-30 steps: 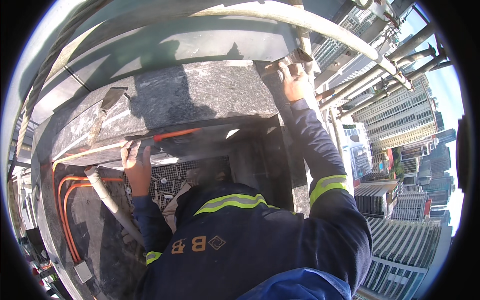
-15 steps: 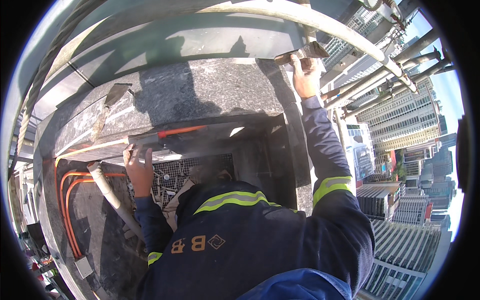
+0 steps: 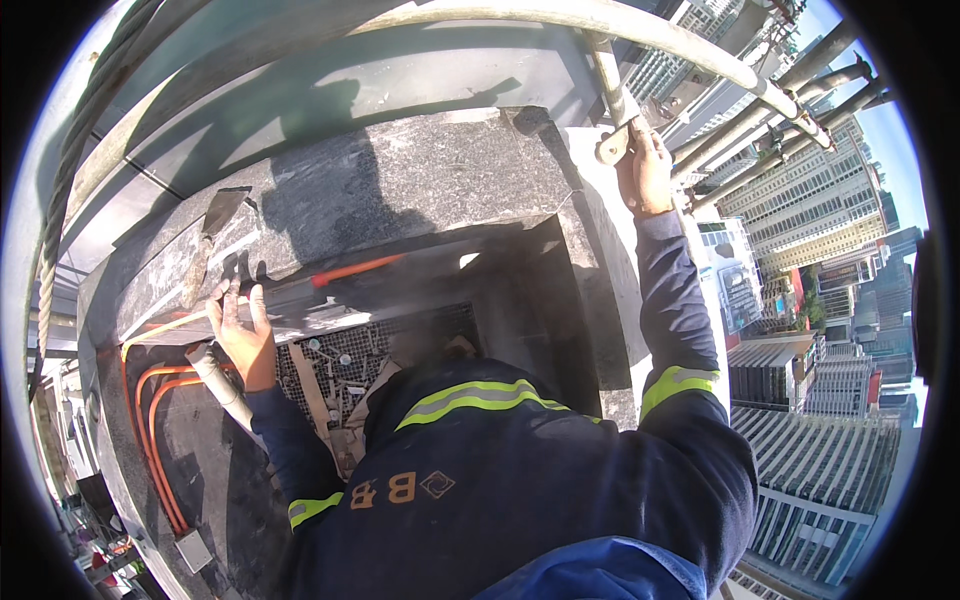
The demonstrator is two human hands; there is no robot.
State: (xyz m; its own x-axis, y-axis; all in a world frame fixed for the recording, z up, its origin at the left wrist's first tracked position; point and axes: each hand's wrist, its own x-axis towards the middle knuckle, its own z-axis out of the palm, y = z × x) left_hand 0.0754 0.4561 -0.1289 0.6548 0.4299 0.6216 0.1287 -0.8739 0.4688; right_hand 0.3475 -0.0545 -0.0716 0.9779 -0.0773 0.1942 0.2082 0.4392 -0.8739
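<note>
My right hand point(image 3: 648, 172) is raised beyond the right end of a grey stone ledge point(image 3: 440, 165), beside a scaffold tube. Its fingers close round a flat tool that looks like a putty knife point(image 3: 612, 148); a pale rounded end with a hole shows, the rest is hidden. At the ledge's front edge, my left hand point(image 3: 242, 335) has its fingers spread and holds nothing. Its fingertips are at or close to the edge, by an orange conduit point(image 3: 165, 328). Another scraper point(image 3: 225, 212), with a wide dark blade, lies on the ledge just above that hand.
Scaffold tubes point(image 3: 690, 45) arch across the top and right. A wire rope point(image 3: 62, 190) runs down the left. Below the ledge is a dark recess with mesh and debris point(image 3: 340, 372), plus a pale pipe point(image 3: 222, 385). High-rise buildings point(image 3: 790, 220) stand far below right.
My left hand has moved left along the ledge's edge. My right hand has shifted right and slightly down, turning the tool so its rounded end shows.
</note>
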